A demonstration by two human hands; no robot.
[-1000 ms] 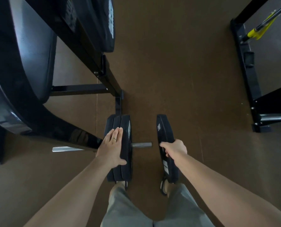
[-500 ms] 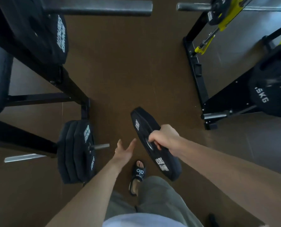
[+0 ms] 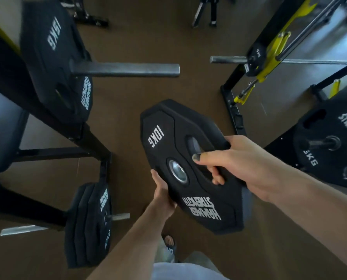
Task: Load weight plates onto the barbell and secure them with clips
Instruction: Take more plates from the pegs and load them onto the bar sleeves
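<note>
Brown gym floor (image 3: 128, 37), right hand (image 3: 243, 160) gripping a 10 kg plate (image 3: 180, 150) through its handle slot, left hand (image 3: 162, 190) cupping its lower edge, barbell sleeve (image 3: 126, 70) beyond.

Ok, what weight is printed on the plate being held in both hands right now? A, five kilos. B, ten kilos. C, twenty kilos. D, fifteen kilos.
B: the plate carries white "10KG" lettering near its upper edge, while the right hand curls its fingers through a grip slot and the left hand supports the plate's lower edge from beneath.
</note>
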